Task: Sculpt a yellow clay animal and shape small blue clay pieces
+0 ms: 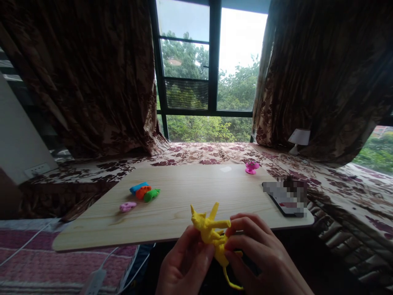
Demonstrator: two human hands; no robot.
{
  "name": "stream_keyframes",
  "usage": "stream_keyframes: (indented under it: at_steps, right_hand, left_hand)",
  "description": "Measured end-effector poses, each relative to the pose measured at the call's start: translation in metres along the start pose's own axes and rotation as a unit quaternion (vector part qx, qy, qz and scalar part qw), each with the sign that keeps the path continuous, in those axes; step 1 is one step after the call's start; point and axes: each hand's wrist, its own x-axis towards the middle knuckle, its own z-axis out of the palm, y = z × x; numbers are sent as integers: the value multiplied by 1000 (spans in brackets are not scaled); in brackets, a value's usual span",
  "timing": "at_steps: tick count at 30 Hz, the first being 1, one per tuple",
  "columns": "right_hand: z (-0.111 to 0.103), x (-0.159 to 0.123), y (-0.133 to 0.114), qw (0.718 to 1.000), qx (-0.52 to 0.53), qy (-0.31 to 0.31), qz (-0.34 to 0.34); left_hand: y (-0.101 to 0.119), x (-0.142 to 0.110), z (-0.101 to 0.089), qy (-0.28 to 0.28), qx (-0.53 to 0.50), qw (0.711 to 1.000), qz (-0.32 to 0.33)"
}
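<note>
A yellow modelling-clay animal figure (208, 229) with pointed ears, stick-like limbs and a long thin tail is held tilted over the table's near edge. My left hand (188, 260) grips its head and body between thumb and fingers. On the other side, my right hand (258, 250) pinches the lower body and a limb, its fingertips partly hidden behind the figure. Blue clay (138, 187), orange clay (143, 191), green clay (152, 195) and pink clay (127, 207) pieces lie at the table's left.
The pale wooden table (184, 221) spreads ahead of me. A bright pink clay piece (252, 167) stands at its far right, above a dark flat device (284, 200), partly pixelated. Beyond are a small lamp (299, 139) and a window. A power strip (93, 280) lies lower left.
</note>
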Motion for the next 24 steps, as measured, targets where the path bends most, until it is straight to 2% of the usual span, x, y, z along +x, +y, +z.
stream_keyframes:
  at_steps: [6, 12, 19, 24]
  right_hand:
    - [4, 2, -1, 999, 23, 22, -13]
    - [1, -1, 4, 1000, -9, 0, 13]
    - [1, -1, 5, 1000, -1, 1, 29]
    - [-1, -3, 7, 999, 2, -12, 34]
  left_hand:
    - [-1, 1, 1, 7, 12, 1000, 13]
    - [-5, 6, -3, 5, -1, 1000, -5]
    - [1, 5, -1, -74, -21, 996, -34]
    - [0, 8, -4, -87, -1, 995, -51]
